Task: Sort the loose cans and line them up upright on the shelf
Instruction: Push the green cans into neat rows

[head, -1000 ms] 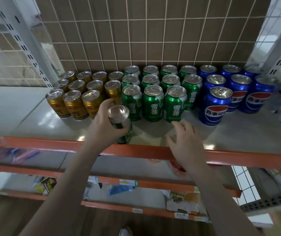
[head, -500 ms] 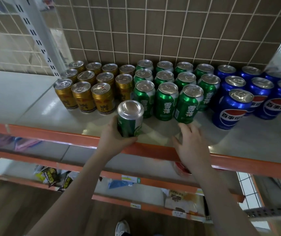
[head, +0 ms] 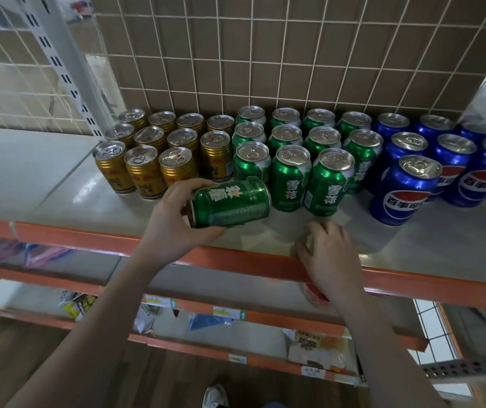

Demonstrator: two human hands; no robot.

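My left hand (head: 174, 219) grips a green can (head: 231, 203) that lies on its side just above the shelf's front, its base toward my palm. Behind it stand upright rows of gold cans (head: 144, 169), green cans (head: 291, 176) and blue cans (head: 403, 189) on the grey shelf (head: 441, 245). My right hand (head: 331, 254) rests at the shelf's front edge with fingers loosely curled, holding nothing, just in front of the green rows.
The shelf has an orange front rail (head: 88, 237) and a wire-grid back panel (head: 265, 54). A white upright post (head: 68, 63) stands at the left. Lower shelves (head: 194, 307) hold packets and price tags. Bare shelf surface lies left of the gold cans.
The green can in my left hand has turned from upright to lying sideways. My right hand stays at the shelf's front edge.
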